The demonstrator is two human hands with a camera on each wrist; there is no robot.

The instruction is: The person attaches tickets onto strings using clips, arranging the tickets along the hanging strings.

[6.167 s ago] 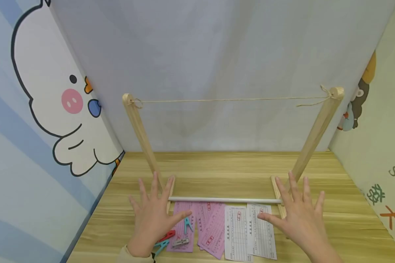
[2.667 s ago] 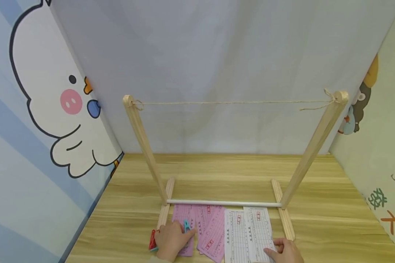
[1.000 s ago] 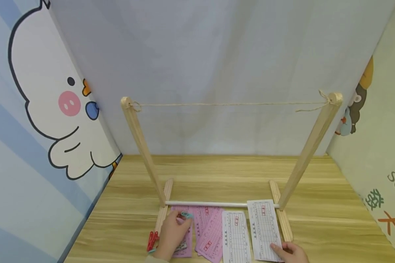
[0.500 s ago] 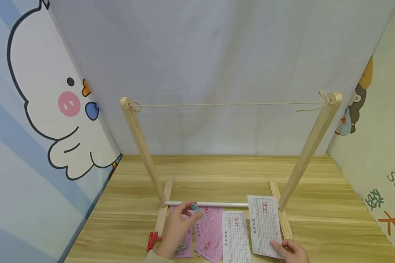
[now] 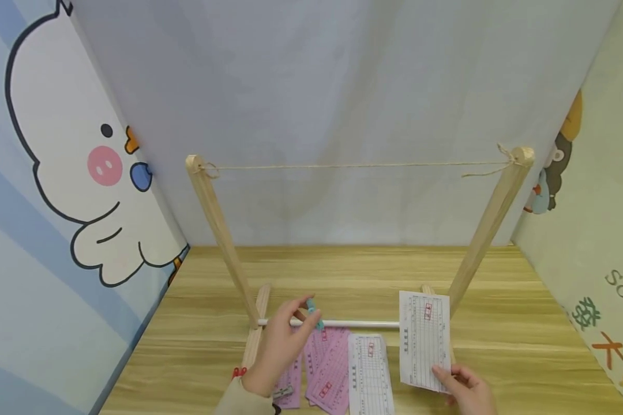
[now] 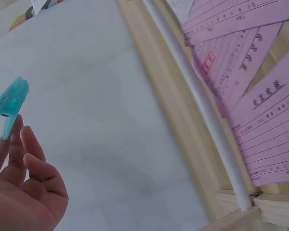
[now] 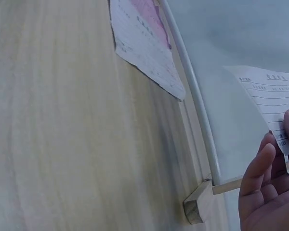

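My left hand (image 5: 284, 340) pinches a teal clothespin (image 5: 314, 313) between thumb and fingers, raised above the pink printed slips (image 5: 332, 369). In the left wrist view the same clothespin (image 6: 15, 98) sits at the fingertips, its handles towards the hand. With thumb and fingers my right hand (image 5: 471, 387) grips a white printed slip (image 5: 424, 337) by its lower right corner. That slip stands off the table, nearly upright, in front of the right wooden post. Another white slip (image 5: 371, 374) lies on the table between the hands.
A wooden frame has a left post (image 5: 217, 225), a right post (image 5: 490, 225) and a white crossbar (image 5: 363, 324). A thin twine (image 5: 353, 166) is tied between the post tops. A red clothespin (image 5: 240, 372) and a grey clothespin (image 5: 282, 392) lie near my left wrist.
Both hands, flat and empty at first, went down to the table. The left picked up the teal clothespin and the right a white slip. Both have since risen with these.
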